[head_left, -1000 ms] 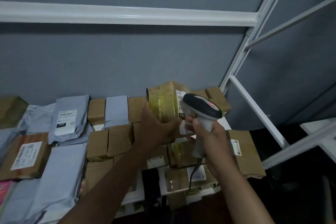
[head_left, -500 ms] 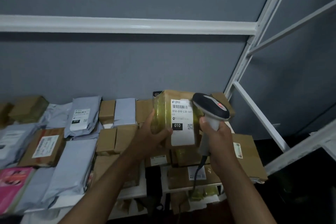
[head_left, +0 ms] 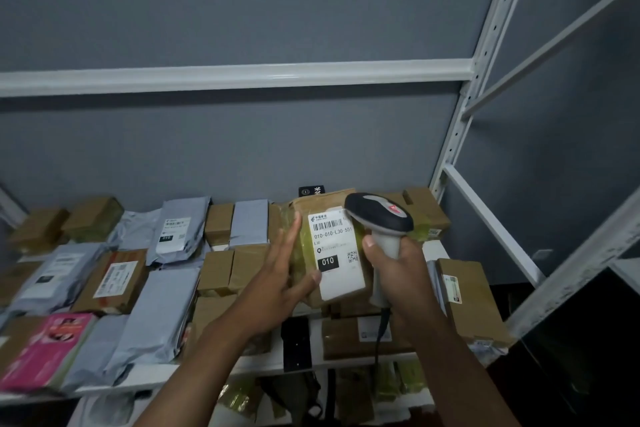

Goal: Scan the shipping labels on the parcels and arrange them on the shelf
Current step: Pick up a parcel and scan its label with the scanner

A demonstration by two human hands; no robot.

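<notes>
Since the earlier frame the left hand [head_left: 277, 282] has opened: before, its fingers were curled around the parcel [head_left: 329, 246], and now they are straight and spread, with the palm against the left side of the parcel and the thumb touching its front near the lower corner of the label [head_left: 336, 255]. The parcel stands almost upright, a little right of the middle of the view, above the other boxes on the shelf [head_left: 263, 362]. Its white label faces the camera and shows a barcode, the text 010-010-L30-551 and a black field with 010.

At 3 o'clock from the label, the right hand [head_left: 398, 263] grips the handle of the scanner [head_left: 379, 218]. The dark head of the scanner covers the upper right corner of the parcel.

At 9 o'clock from the parcel lie brown boxes and grey bags, one grey bag [head_left: 180, 229] with a 010 label. At 8 o'clock, near the shelf edge, lies a pink packet [head_left: 52, 347]. At 4 o'clock lies a flat brown box [head_left: 467, 302].
</notes>
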